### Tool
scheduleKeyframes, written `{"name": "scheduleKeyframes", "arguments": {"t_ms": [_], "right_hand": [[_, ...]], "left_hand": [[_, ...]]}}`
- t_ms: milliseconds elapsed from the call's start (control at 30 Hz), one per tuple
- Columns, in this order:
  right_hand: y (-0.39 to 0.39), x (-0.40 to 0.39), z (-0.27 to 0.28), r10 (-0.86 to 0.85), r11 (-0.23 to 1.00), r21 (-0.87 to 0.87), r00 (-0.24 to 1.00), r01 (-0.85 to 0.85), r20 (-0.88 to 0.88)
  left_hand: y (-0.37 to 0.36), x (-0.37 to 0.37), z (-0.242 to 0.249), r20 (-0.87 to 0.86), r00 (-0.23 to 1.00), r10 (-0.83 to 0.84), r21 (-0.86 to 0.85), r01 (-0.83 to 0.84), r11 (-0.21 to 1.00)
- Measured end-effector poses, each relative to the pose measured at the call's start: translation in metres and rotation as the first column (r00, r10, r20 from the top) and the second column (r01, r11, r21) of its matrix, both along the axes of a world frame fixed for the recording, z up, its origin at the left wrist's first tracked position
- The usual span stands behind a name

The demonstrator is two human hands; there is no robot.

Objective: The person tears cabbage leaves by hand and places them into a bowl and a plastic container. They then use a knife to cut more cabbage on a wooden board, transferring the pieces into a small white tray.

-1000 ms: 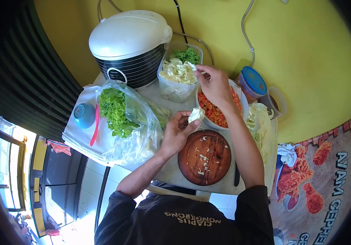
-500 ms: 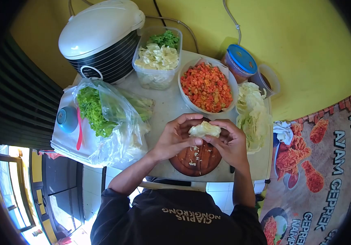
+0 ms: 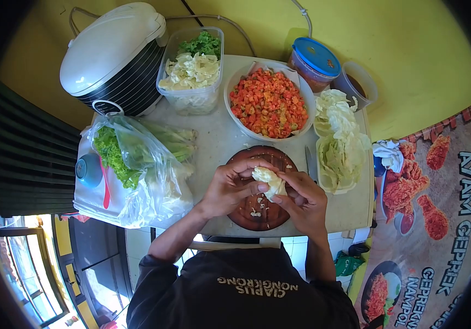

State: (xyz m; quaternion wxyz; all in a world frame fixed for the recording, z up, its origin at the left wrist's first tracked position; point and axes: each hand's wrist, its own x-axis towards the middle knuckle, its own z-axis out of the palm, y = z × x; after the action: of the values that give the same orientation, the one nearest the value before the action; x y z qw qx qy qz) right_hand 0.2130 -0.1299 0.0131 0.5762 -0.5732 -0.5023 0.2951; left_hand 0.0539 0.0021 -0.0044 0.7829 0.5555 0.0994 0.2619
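Both hands hold a pale rolled cabbage leaf (image 3: 270, 182) over the round wooden cutting board (image 3: 252, 216). My left hand (image 3: 229, 189) grips its left end, thumb in front and fingers behind. On the other side, my right hand (image 3: 304, 200) pinches the roll between thumb and fingers. The roll is tilted; whether it has a filling is hidden. Small pale scraps lie on the board. A knife (image 3: 311, 163) rests to the right of the board, beside large cabbage leaves (image 3: 342, 156) in a light tray. Behind the board stands a white bowl (image 3: 256, 135) of chopped orange-red food (image 3: 271, 104).
At the left lie a plastic bag (image 3: 161, 189) with lettuce (image 3: 109, 151), a blue cup (image 3: 88, 170) and a red utensil (image 3: 105, 183). A rice cooker (image 3: 112, 52) and a tub of cut leaves (image 3: 191, 98) stand behind. Back right are a blue-lidded container (image 3: 316, 57) and a clear tub (image 3: 364, 90).
The rolled leaf has turned from lying level to a steeper tilt between my fingers. The whole view has shifted slightly, and the knife now shows more fully.
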Motion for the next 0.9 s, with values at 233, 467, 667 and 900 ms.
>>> {"name": "scheduleKeyframes", "arguments": {"t_ms": [233,467,667,900], "right_hand": [[0.004,0.002,0.001,-0.052,0.990,0.140,0.989,0.032,0.139],[0.004,0.016,0.032,0.069,0.990,0.083,0.895,-0.118,0.441],[0.010,0.020,0.030,0.125,0.981,0.084,0.896,-0.176,0.427],[0.012,0.013,0.017,0.211,0.953,0.204,0.974,-0.223,0.079]], "left_hand": [[0.002,-0.001,-0.003,0.075,0.997,-0.024,-0.023,0.025,0.999],[0.007,-0.004,0.006,0.047,0.994,-0.095,0.062,0.092,0.994],[-0.007,-0.003,0.019,-0.043,0.999,0.020,0.094,-0.016,0.995],[-0.008,-0.007,0.021,0.033,0.995,0.094,0.095,-0.097,0.991]]}}
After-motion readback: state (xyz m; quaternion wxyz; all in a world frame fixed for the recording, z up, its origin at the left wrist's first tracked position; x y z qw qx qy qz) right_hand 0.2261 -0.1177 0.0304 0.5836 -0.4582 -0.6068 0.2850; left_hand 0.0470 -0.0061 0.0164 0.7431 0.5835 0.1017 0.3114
